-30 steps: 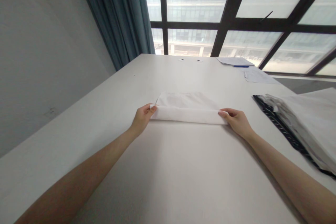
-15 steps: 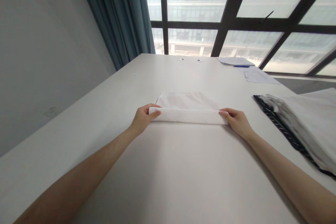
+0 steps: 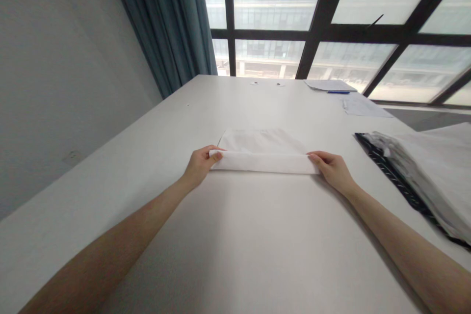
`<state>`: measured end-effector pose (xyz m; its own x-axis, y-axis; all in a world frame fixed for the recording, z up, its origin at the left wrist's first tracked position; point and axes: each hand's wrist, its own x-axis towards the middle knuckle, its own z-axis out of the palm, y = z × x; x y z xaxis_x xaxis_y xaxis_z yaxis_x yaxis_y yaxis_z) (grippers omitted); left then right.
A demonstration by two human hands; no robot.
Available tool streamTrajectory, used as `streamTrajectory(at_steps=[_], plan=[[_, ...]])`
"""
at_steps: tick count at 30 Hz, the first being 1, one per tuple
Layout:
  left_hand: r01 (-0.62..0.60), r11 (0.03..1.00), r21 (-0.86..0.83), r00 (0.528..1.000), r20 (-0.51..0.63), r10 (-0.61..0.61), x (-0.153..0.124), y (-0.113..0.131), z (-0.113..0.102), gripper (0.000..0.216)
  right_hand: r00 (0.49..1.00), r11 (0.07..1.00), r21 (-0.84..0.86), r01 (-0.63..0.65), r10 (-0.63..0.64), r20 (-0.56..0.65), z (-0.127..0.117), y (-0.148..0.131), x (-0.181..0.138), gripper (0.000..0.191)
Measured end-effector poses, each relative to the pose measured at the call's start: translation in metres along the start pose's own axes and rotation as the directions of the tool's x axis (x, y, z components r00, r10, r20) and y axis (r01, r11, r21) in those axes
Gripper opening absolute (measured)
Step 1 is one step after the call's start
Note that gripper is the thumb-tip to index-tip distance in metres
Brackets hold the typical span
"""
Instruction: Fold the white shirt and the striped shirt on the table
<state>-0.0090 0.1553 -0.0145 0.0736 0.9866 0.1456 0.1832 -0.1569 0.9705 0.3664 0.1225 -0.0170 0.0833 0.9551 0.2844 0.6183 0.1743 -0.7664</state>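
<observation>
A white cloth (image 3: 263,147) lies folded on the white table (image 3: 235,235), its near edge rolled into a thick fold. My left hand (image 3: 199,165) pinches the left end of that near fold, thumb on top. My right hand (image 3: 332,169) grips the right end of the same fold, fingers curled over it. Both forearms reach forward across the table from the bottom corners.
A stack of folded cloths, white over dark striped (image 3: 419,169), sits at the right edge. Papers (image 3: 362,107) and a blue pen (image 3: 337,92) lie at the far right by the window. A wall and a blue curtain (image 3: 165,24) stand to the left.
The near fold of the cloth has been rolled slightly farther from me, and my left fingers have shifted on its end. The right hand has hardly moved.
</observation>
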Motion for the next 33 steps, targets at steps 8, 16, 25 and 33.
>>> streamTrajectory(at_steps=[8, 16, 25, 33], plan=[[-0.018, 1.0, 0.011, 1.0, 0.001, 0.018, 0.001, -0.001, 0.001, 0.047, 0.999, 1.0, 0.015, 0.003, -0.002, -0.033, 0.001, 0.004, 0.001, 0.045], [0.002, 1.0, -0.007, 1.0, 0.008, -0.002, -0.001, 0.001, 0.001, 0.041, 0.997, 0.997, 0.001, 0.074, -0.074, -0.03, 0.0, 0.0, -0.003, 0.04], [-0.122, 0.984, 0.129, 0.992, 0.04, 0.118, -0.003, -0.001, 0.0, 0.04, 0.835, 0.784, -0.294, 0.546, -0.538, 0.116, 0.001, -0.002, -0.009, 0.024], [-0.595, 0.506, 0.625, 0.748, 0.2, 0.633, -0.015, 0.01, 0.005, 0.029, 0.806, 0.757, -0.28, 0.59, -0.571, 0.153, 0.004, -0.003, -0.008, 0.024]])
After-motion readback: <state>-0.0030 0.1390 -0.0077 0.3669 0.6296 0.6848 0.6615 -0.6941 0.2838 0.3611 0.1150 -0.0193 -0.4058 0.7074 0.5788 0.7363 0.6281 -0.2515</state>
